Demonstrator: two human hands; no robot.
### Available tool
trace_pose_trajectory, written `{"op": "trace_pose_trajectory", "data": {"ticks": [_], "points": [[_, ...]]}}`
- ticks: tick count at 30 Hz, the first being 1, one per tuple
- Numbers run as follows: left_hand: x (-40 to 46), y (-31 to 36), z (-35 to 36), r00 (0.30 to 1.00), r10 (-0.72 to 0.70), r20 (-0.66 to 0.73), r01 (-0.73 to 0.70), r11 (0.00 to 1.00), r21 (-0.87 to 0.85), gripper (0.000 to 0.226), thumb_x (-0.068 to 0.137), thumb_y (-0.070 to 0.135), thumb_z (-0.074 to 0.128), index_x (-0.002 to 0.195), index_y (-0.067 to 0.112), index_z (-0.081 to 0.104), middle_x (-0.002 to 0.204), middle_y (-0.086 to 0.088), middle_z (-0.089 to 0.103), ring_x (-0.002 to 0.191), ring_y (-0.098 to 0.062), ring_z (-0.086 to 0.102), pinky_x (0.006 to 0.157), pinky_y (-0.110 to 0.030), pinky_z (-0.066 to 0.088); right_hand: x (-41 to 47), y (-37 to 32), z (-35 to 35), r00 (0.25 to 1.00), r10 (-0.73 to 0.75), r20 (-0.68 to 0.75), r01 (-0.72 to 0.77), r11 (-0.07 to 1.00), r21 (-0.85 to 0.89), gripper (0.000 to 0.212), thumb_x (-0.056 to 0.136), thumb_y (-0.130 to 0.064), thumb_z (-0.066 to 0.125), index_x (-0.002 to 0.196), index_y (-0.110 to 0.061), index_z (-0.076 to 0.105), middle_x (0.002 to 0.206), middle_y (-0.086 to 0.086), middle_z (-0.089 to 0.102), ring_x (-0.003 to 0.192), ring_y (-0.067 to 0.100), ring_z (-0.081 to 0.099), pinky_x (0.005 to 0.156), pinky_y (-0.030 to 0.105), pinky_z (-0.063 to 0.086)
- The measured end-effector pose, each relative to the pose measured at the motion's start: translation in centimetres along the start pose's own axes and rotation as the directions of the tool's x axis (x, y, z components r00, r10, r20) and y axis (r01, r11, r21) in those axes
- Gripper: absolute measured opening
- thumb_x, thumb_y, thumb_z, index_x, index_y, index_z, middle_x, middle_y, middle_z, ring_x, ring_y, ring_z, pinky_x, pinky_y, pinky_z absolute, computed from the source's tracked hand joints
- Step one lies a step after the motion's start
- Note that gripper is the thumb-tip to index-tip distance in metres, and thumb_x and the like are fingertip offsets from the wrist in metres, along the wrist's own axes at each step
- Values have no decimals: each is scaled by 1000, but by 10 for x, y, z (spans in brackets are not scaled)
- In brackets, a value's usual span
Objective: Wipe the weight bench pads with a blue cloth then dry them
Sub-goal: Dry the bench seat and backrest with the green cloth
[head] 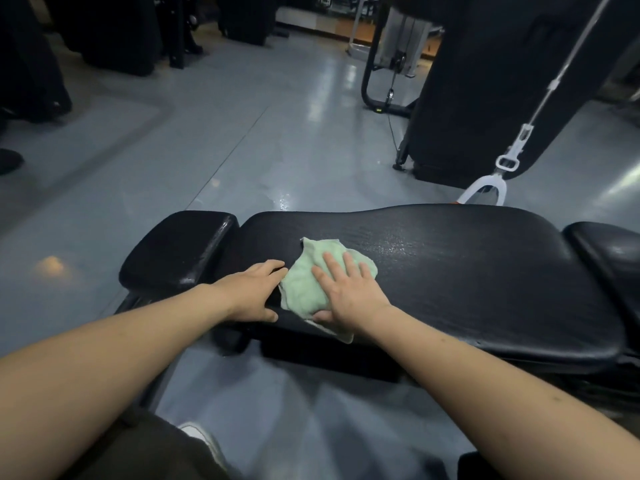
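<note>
Pale green, not blue, the cloth point(313, 278) lies crumpled near the left end of the long black bench pad point(467, 271). I press my right hand point(349, 289) flat on it, fingers spread and straight. My left hand point(254, 292) rests on the pad just beside the cloth, fingers relaxed, grasping nothing. A smaller pad point(176, 251) sits left.

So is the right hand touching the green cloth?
Touching. The head view shows the right hand lying flat on the cloth, fingers spread across it, pressing it onto the long black bench pad.
</note>
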State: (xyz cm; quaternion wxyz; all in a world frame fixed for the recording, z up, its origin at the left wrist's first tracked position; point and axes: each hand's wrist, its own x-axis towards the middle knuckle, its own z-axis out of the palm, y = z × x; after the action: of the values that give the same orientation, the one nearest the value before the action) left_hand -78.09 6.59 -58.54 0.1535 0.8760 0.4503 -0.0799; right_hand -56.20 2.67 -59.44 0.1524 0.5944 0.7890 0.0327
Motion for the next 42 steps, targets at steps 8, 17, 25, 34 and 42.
{"op": "trace_pose_trajectory", "data": {"ticks": [8,17,25,34,42], "points": [[36,80,-10,988,150,-38,-150,989,0,102,83,51,69,157,13,11,163,5,3,150,-16,10,112,-33,35,-99,70,20,990,127,-66,-124,991,42,97,82,-70,58,158,-24,19,168,11,8,151,44,10,119,59,17],[73,140,-14,923,385,-22,-382,920,89,120,74,57,76,159,18,0,165,3,-4,151,-16,-1,119,-28,17,-202,183,28,981,184,-56,-184,983,1,105,68,-82,45,154,-24,32,165,8,24,148,41,27,114,55,33],[78,144,-15,895,445,-35,-439,892,106,120,73,63,74,159,21,2,165,2,-2,151,-16,0,120,-29,14,-198,184,30,984,177,-29,-176,983,44,102,65,-77,52,149,-21,38,160,14,32,144,48,31,110,60,36],[76,144,-16,889,455,-50,-452,890,61,113,73,62,74,158,21,11,163,1,7,149,-17,8,118,-28,20,-133,113,26,993,61,-98,-52,994,92,103,65,-61,77,151,-19,39,159,21,31,143,54,28,112,64,29],[85,148,-23,898,440,-20,-440,898,-2,115,67,63,75,157,25,14,159,9,11,146,-14,14,117,-28,23,-132,124,37,991,24,-129,-13,996,91,97,74,-71,62,152,-20,36,164,16,23,148,47,21,117,59,25]]}}
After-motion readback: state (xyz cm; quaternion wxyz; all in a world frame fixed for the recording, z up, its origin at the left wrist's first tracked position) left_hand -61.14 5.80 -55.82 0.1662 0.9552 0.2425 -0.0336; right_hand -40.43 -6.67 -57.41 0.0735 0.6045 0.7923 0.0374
